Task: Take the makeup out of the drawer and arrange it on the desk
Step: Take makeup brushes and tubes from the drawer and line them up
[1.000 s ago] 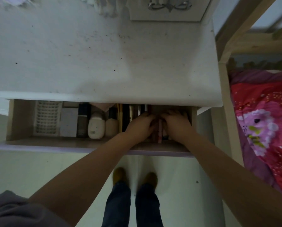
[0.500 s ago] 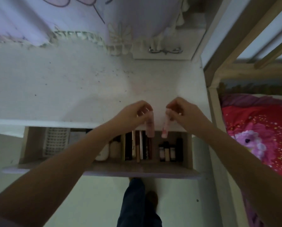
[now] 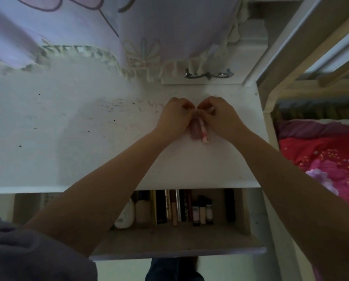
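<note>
My left hand (image 3: 174, 117) and my right hand (image 3: 218, 116) meet over the white desk (image 3: 68, 138), near its back right part. The left hand grips a pale pink tube (image 3: 196, 129), and the right hand pinches a thinner pink patterned tube (image 3: 204, 133). Both tubes point toward me, with their lower ends at or just above the desk top. Below the desk edge the drawer (image 3: 169, 242) stands open. It holds several slim makeup sticks (image 3: 175, 207), small bottles (image 3: 202, 211) and a white container (image 3: 126, 217).
A lilac curtain with a frilled hem (image 3: 88, 27) hangs over the back of the desk. A small cabinet door with a metal handle (image 3: 209, 74) sits at the back right. A wooden bed frame (image 3: 271, 94) and red bedding (image 3: 327, 159) lie to the right.
Both hands have lifted the two pink tubes out of the drawer and carried them forward over the desk, bringing them together. The camera has tilted up.
</note>
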Demonstrator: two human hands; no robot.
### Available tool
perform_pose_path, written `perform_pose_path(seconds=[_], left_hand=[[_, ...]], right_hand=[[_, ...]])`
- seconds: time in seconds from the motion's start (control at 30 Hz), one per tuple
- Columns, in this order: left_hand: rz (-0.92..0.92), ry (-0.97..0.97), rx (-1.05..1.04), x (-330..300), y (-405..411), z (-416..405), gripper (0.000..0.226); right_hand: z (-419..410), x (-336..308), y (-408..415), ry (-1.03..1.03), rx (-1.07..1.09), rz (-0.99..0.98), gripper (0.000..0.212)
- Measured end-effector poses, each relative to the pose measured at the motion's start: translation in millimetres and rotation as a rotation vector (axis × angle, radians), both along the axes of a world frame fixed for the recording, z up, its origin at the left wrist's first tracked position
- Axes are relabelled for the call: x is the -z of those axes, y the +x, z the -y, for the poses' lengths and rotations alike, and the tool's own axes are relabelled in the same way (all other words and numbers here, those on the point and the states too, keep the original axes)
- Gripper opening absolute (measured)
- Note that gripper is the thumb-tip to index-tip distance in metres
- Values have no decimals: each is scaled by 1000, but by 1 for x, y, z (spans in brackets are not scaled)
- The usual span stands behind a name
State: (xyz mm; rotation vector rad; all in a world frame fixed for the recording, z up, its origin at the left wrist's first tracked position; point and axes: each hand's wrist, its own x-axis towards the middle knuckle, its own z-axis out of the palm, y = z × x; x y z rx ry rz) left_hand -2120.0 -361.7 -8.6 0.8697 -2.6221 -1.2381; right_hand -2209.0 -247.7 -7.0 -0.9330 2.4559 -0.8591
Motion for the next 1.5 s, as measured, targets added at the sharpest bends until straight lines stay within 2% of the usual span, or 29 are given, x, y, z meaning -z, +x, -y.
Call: perform_pose_path(seconds=[0.07,0.2,0.3,0.37,0.47,0.57,0.67,0.77,0.83,0.93,1.03,1.13,1.23,1.37,1.5], left_hand=[[-19,-18,7,0,3,-2,26],[-59,65,5,-6,20,-10,32],[-206,41,42,-13,68,-30,19],[-240,29,140,-8,115,-51,14],[-48,71,331,17,176,-88,17],[214,75,435,55,189,-112,28],[346,-13,420,81,169,-125,32],[447,-188,412,97,156,-137,31],[478,-239,423,102,156,-143,36],[432,-225,387,105,160,-145,41],[351,-151,362,101,160,-142,38],[308,-44,374,93,159,-143,28],[279,43,386,82,159,-145,30],[152,91,402,46,162,-139,19],[-27,155,298,-17,140,-110,18]], right_hand=[[-2,-4,4,7,-7,-18,21],[-17,-16,18,-33,37,-32,25],[-54,-28,51,-193,5,-87,14],[-88,-23,85,-214,-120,-61,12],[-131,14,128,53,-330,23,16],[-149,60,138,321,-333,39,30],[-142,85,133,346,-327,-59,35],[-131,100,136,405,-366,-216,35],[-130,106,140,478,-402,-276,31],[-134,110,142,527,-425,-294,27],[-138,106,143,477,-413,-280,28],[-141,95,142,371,-416,-104,28],[-147,78,141,305,-441,73,25],[-155,44,132,198,-438,141,14],[-147,-17,99,123,-378,156,19]])
